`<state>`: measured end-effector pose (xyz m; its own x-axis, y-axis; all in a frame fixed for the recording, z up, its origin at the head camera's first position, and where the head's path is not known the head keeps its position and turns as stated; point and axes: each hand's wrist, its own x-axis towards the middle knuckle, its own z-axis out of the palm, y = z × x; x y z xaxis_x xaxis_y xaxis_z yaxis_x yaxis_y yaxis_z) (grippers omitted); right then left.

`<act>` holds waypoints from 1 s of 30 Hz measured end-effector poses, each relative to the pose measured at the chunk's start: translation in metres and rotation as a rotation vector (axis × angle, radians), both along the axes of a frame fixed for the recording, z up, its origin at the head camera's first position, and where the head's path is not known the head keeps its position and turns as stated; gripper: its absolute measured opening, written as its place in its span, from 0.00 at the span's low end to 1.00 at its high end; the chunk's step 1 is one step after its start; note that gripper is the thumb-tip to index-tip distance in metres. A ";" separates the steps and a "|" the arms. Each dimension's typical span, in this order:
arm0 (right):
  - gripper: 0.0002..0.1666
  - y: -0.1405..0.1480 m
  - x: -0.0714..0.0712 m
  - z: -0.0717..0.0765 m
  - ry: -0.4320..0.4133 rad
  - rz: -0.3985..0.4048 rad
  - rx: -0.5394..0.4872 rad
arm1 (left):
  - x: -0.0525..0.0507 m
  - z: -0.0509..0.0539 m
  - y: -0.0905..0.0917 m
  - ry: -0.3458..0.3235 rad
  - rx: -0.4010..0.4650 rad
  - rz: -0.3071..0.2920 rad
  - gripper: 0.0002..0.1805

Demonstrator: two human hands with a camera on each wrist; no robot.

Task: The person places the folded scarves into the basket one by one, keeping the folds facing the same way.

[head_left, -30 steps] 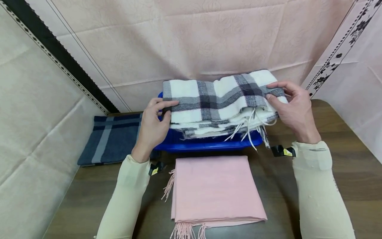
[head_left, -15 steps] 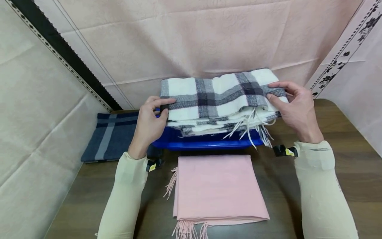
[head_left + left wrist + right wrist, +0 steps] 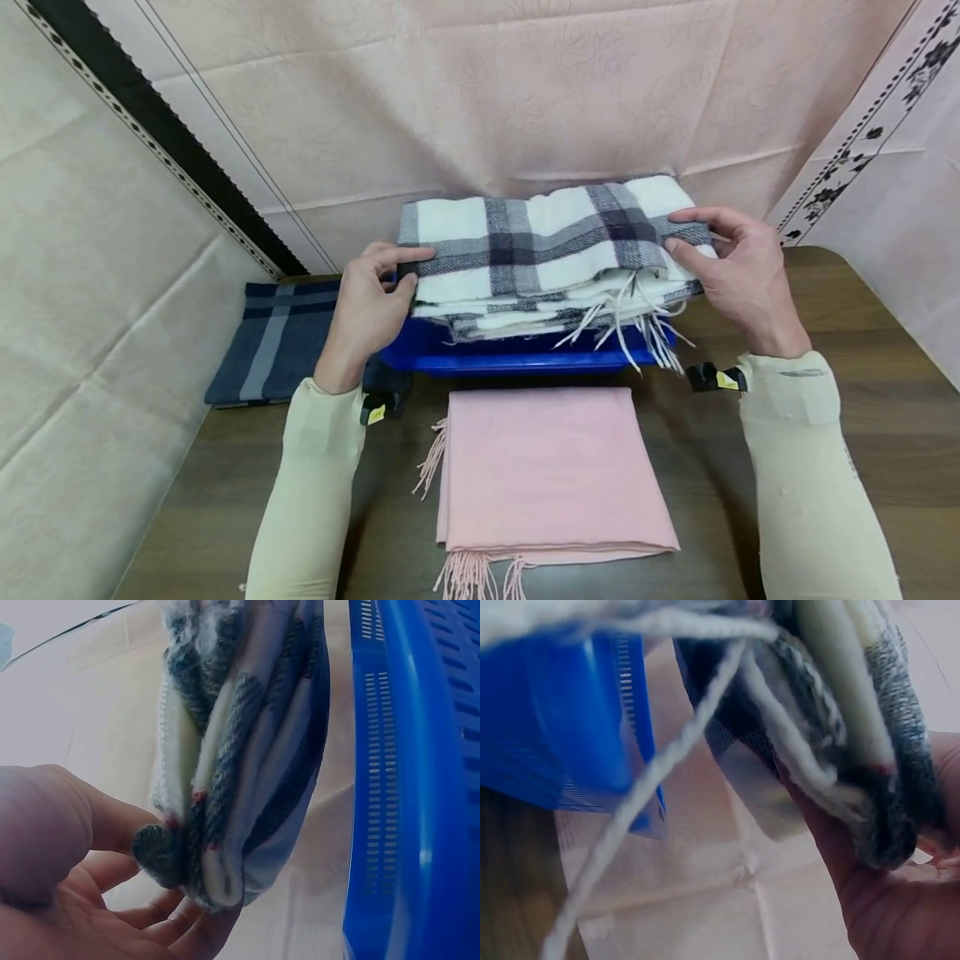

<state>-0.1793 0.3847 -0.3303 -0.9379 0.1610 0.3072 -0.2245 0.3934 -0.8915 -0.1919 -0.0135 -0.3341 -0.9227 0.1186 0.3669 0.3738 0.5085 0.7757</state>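
Both ends of the checked scarf (image 3: 555, 242) are pinched by the left hand (image 3: 366, 304) and right hand (image 3: 748, 275) above the blue basket (image 3: 525, 364), so it may flop open if one grip slips.

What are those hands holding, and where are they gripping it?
A folded, fringed checked cloth, gripped by its two opposite ends: the left hand pinches one, the right hand the other.

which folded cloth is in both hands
The white-and-grey checked cloth, gripped at its ends by the left hand and right hand; the pink cloth and blue striped cloth lie on the table.
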 end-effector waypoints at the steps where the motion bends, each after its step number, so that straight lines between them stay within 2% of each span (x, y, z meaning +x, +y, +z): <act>1: 0.21 0.000 0.000 0.000 -0.004 0.003 0.001 | 0.000 0.000 0.000 -0.003 -0.003 0.000 0.20; 9: 0.21 -0.003 -0.005 -0.004 -0.008 0.008 0.064 | -0.001 0.001 -0.004 -0.028 -0.045 0.017 0.20; 16: 0.21 -0.006 -0.007 -0.006 -0.015 -0.006 0.170 | -0.003 0.000 -0.006 -0.057 -0.107 0.027 0.19; 23: 0.20 -0.009 -0.008 -0.008 -0.005 0.042 0.180 | -0.002 0.000 -0.008 -0.068 -0.150 0.047 0.20; 30: 0.19 -0.012 -0.007 -0.009 -0.024 0.049 0.245 | -0.004 -0.002 -0.008 -0.089 -0.173 0.060 0.20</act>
<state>-0.1865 0.3728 -0.3390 -0.9503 0.0382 0.3089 -0.2287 0.5873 -0.7764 -0.1960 -0.0218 -0.3366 -0.9579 0.1167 0.2622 0.2725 0.6563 0.7035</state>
